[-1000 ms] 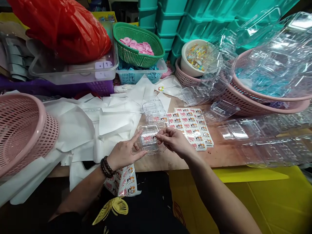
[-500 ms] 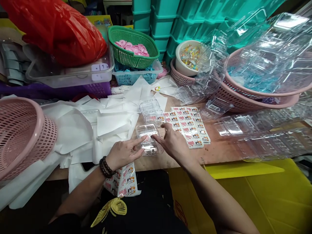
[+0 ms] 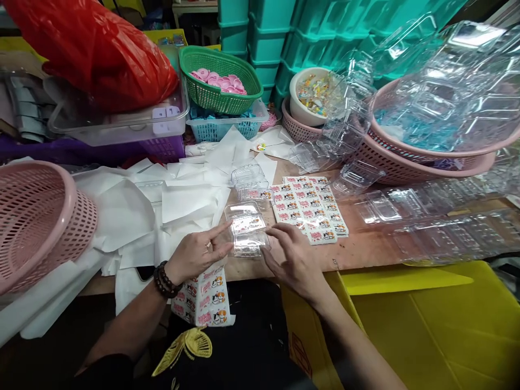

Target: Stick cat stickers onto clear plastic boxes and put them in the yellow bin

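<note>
A small clear plastic clamshell box [image 3: 247, 241] lies opened out near the table's front edge. A cat-print sticker [image 3: 251, 222] shows on its far half. At the box's left edge, the thumb and index finger of my left hand [image 3: 197, 254] grip it. My right hand [image 3: 293, 261] holds the opposite edge between thumb and bent fingers. Just beyond is another clear box [image 3: 255, 195] with a similar sticker. Sheets of cat-print stickers [image 3: 311, 208] lie to the right of it. One more sticker sheet [image 3: 209, 298] rests on my lap, below my left wrist.
White backing papers [image 3: 190, 206] cover the table's left side, beside a pink basket [image 3: 69, 216]. Clear plastic packs [image 3: 450, 233] lie at the right, with more heaped in a pink basket [image 3: 430, 170]. Behind stand a green basket [image 3: 227, 103] and a white bowl [image 3: 300, 105].
My fingers have moved from pressing on the middle of the box to its two sides. The near half of the box now appears raised and tilted.
</note>
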The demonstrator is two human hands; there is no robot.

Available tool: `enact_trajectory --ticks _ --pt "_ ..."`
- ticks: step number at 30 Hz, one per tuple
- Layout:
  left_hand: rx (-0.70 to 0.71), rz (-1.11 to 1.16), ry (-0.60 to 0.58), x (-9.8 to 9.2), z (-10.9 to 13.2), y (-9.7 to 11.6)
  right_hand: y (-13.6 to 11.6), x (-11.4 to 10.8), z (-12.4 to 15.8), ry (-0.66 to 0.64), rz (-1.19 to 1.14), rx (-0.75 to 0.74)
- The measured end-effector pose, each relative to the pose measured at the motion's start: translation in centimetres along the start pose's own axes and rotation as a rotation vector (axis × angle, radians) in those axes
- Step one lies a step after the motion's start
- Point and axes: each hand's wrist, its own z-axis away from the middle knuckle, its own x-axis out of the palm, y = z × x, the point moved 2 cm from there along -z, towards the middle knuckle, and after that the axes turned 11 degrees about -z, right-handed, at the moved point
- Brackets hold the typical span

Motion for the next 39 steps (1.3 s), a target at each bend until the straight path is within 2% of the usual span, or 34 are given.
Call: enact_trajectory --ticks 2,3,7,9,11,13,15,18,20,23,27,32,36,37,39 --pt "-0.006 0.066 0.067 -0.7 0.5 0.9 -1.8 -1.1 -0.2 0.074 -0.192 0.055" --pt "0.002 0.108 0.084 -1.0 0.6 1.5 -2.7 -1.2 -0.3 0.066 -0.292 0.084" --pt "0.069 0.328 0.054 -1.7 0.9 3.4 -5.1 0.3 -1.1 -0.167 -0.679 0.210" --pt "0.048 0.455 0.045 -2.0 1.1 3.0 -4.9 1.0 -1.1 -0.227 -0.880 0.348" --pt "-0.016 0.594 0.000 -2.2 1.4 1.8 -4.1 1.0 -0.9 -0.170 -1.014 0.511" --pt "-0.098 0.730 -0.092 -1.8 1.8 0.4 -3.2 0.4 -0.4 -0.067 -1.059 0.626" --pt "-0.195 0.850 -0.137 -1.2 2.1 -0.7 -2.7 -0.3 0.2 0.006 -1.056 0.672" --pt "-0.288 1.009 -0.026 -0.2 2.3 -1.0 -2.5 -0.9 1.0 0.054 -1.007 0.624" --pt "-0.265 1.052 0.056 0.1 2.4 -0.5 -2.6 -1.0 1.5 0.043 -0.942 0.558" --pt "-0.194 1.020 0.117 0.3 2.7 0.3 -2.5 -1.1 2.1 0.015 -0.827 0.504" --pt "-0.127 0.851 0.244 0.4 3.3 0.7 -2.2 -1.2 2.4 0.080 -0.741 0.569" --pt "-0.049 0.442 0.349 0.3 3.9 0.7 -2.4 -1.0 2.8 0.115 -0.844 0.686" --pt "-0.048 0.393 0.369 0.3 4.0 0.5 -2.4 -0.8 3.3 0.189 -0.885 0.749" --pt "-0.047 0.328 0.404 0.2 4.1 0.6 -2.4 -0.8 3.3 0.202 -0.884 0.759" --pt "-0.022 0.074 0.560 -0.5 4.4 1.1 -2.5 -0.8 3.4 0.191 -0.874 0.765"
